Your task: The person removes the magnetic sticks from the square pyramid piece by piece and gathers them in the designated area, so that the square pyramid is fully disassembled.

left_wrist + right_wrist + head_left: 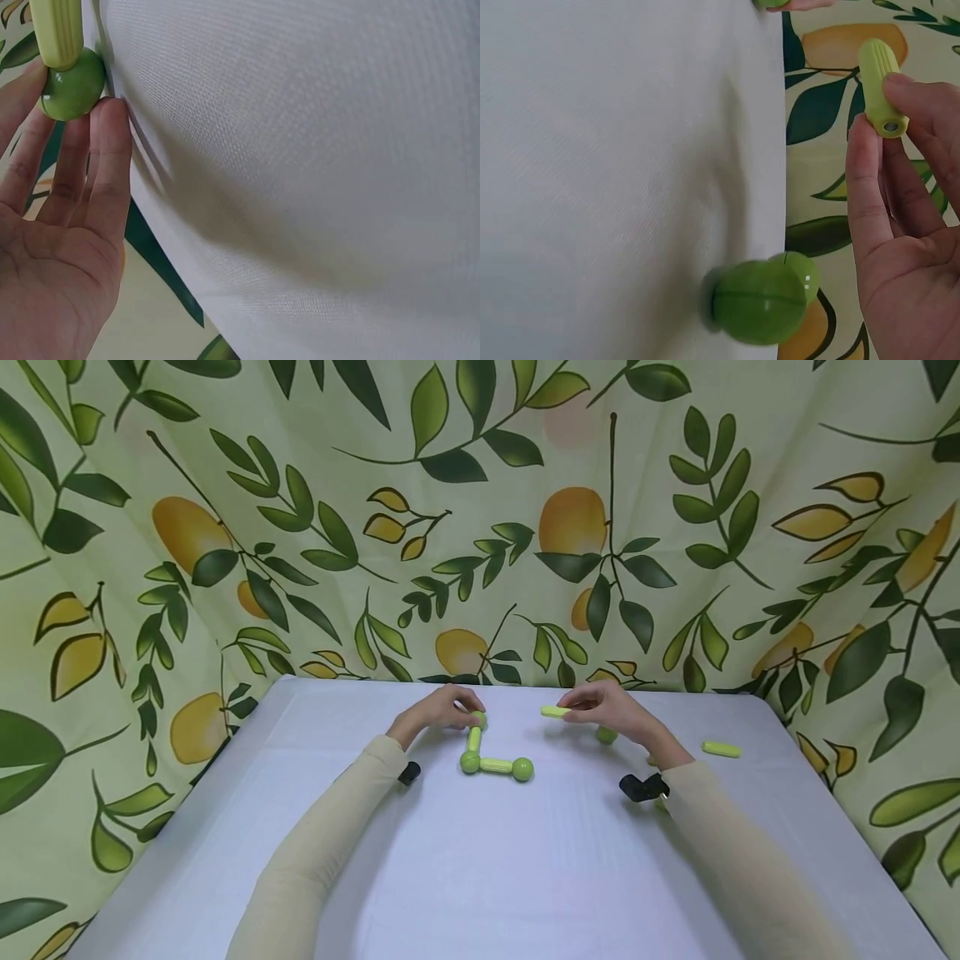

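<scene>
Near the table's far edge my left hand (448, 708) pinches a green ball (73, 88) between thumb and fingertips. This ball tops an L-shaped chain: a ribbed yellow-green rod (474, 740) runs down to a corner ball (470, 762), then a second rod (495, 766) leads right to an end ball (522, 769). Off to the right, my right hand (606, 706) holds a loose ribbed rod (880, 82) between thumb and fingers, above the table and apart from the chain. A round metallic spot shows in the rod's near end.
Below the right hand lies a loose green ball (759, 301), with another green piece behind it. A single rod (722, 749) lies farther right. More green pieces are mostly hidden under the right wrist. A leaf-patterned curtain (495, 635) hangs behind the white-covered table (495, 860).
</scene>
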`<action>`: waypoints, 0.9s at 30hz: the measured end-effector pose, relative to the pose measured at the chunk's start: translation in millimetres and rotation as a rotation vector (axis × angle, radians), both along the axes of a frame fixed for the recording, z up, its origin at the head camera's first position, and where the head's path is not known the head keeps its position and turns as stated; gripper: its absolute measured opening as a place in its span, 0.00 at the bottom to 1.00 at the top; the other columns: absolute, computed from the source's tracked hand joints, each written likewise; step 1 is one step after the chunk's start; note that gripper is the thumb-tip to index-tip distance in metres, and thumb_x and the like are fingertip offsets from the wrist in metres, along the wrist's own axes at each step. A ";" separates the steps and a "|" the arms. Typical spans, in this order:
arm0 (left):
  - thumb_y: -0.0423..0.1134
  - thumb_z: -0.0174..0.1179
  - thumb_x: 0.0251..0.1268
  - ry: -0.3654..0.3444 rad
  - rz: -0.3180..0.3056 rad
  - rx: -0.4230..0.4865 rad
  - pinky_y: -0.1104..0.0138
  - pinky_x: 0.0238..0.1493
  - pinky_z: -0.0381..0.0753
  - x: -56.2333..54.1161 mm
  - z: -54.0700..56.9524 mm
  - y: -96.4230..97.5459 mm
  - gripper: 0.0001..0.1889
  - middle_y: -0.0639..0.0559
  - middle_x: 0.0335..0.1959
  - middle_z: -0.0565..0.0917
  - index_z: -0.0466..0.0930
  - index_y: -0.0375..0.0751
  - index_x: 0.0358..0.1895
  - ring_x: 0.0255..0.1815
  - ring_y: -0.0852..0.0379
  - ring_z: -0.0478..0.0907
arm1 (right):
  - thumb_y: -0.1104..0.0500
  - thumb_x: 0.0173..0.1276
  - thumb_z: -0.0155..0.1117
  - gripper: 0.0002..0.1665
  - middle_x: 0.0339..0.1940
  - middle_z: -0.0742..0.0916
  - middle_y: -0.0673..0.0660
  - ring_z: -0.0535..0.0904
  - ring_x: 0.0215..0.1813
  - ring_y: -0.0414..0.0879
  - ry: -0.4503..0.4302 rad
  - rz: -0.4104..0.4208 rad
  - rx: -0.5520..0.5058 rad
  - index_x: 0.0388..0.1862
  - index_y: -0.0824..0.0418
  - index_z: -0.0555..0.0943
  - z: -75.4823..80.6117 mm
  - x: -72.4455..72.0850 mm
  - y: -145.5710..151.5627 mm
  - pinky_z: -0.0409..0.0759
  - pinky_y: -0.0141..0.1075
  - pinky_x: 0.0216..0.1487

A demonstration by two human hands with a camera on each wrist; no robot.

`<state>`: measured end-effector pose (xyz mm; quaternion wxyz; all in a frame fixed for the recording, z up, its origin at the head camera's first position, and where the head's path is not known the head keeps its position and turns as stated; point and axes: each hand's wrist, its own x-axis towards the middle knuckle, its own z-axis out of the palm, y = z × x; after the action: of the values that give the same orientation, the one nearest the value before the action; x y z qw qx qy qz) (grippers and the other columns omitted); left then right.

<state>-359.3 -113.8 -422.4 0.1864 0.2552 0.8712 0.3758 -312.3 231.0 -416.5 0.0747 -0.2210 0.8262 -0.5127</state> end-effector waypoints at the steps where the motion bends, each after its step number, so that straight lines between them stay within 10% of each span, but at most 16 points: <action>1: 0.33 0.68 0.68 0.000 0.000 -0.002 0.66 0.43 0.83 0.2 0.2 -0.2 0.13 0.47 0.49 0.84 0.84 0.34 0.52 0.54 0.48 0.79 | 0.63 0.64 0.76 0.12 0.47 0.87 0.59 0.83 0.46 0.53 -0.007 -0.005 0.000 0.47 0.64 0.88 -0.1 1.8 2.8 0.82 0.36 0.46; 27: 0.33 0.69 0.67 0.007 -0.015 -0.023 0.66 0.41 0.84 -3.3 -0.4 0.9 0.11 0.49 0.48 0.84 0.85 0.36 0.51 0.51 0.50 0.80 | 0.57 0.66 0.76 0.15 0.46 0.88 0.59 0.83 0.44 0.48 0.005 -0.137 0.138 0.48 0.63 0.88 -1.1 57.5 110.0 0.82 0.33 0.45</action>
<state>-362.6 -112.9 -422.8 0.1890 0.2610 0.8742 0.3633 -254.8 341.0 -417.5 0.0526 -0.1593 0.8730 -0.4580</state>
